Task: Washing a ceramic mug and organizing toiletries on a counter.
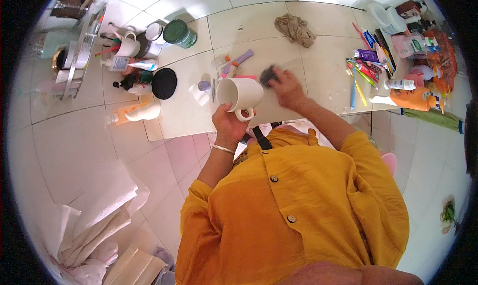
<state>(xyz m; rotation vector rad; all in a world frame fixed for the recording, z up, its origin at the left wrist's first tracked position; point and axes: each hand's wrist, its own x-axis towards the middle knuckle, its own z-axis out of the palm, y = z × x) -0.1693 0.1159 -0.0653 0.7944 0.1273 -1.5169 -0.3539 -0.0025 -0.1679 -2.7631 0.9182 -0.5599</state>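
Note:
My left hand grips a white mug from below, near its handle, above the front edge of the tiled counter. The mug is tilted so that its mouth faces left. To the right of it, my right hand is blurred, with its fingers on a dark grey scrubbing pad. The pad's underside is hidden. Behind the mug lie a purple tube, a pink stick-like item and small orange-capped pieces. A round purple lid and a white paper scrap sit left of the mug.
A crumpled brown cloth lies at the back. Several toothbrushes, tubes and bottles crowd the right end. On the left stand a green jar, a black round item, more bottles and a wall shelf.

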